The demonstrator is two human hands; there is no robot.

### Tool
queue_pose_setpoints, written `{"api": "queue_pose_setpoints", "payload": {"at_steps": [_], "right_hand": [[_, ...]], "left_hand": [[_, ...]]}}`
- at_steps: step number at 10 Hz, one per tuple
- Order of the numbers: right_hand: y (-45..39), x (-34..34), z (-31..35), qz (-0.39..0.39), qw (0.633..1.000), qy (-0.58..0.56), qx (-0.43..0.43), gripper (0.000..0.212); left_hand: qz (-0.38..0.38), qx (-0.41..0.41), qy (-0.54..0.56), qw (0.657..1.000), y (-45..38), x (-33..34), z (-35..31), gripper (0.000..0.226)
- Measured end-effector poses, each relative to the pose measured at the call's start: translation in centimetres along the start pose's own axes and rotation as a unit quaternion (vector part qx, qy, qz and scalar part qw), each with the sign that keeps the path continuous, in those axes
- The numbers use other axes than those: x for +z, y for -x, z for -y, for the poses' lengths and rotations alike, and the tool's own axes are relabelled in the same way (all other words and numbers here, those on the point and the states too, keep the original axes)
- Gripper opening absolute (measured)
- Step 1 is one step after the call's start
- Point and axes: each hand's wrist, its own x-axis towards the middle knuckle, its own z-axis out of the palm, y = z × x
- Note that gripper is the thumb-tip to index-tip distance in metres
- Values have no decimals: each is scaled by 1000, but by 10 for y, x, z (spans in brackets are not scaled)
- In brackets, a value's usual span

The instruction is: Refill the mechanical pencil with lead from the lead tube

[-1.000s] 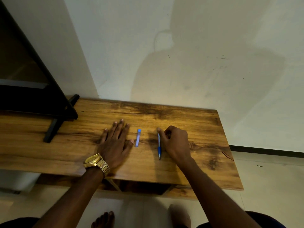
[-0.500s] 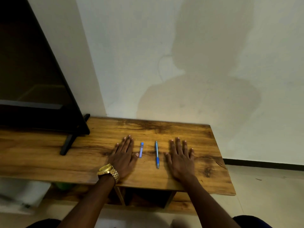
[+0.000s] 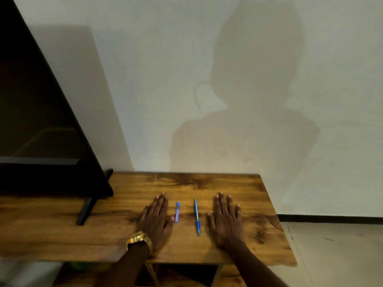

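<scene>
Both hands now flat, holding nothing: right hand (image 3: 226, 220) released the pencil (image 3: 196, 216); left hand (image 3: 155, 219) beside the tube (image 3: 177, 212); light, slippery, pinch mid-barrel

R hand (image 3: 224, 219) let go of pencil (image 3: 196, 216), now flat on table (image 3: 124, 235).

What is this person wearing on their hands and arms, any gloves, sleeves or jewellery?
No gloves and no sleeves show: both forearms are bare up to the frame's edge. The left hand has a chunky gold wristwatch with a metal link band on its wrist. The right hand and its wrist carry nothing; no rings are visible on either hand.
</scene>
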Motion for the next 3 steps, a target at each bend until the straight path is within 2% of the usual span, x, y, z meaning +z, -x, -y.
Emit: {"api": "queue_pose_setpoints", "payload": {"at_steps": [1, 2, 3], "right_hand": [[-2, -2, 2, 12, 1000, 21, -5, 81], [-4, -22, 8, 18, 1000, -12, -12, 82], [-14, -43, 11, 20, 999, -11, -43, 85]], "left_hand": [[18, 3, -11, 1000, -8, -8, 1, 80], [34, 27, 18, 999, -4, -27, -7, 78], [5, 44, -20, 999, -16, -51, -5, 75]]}}
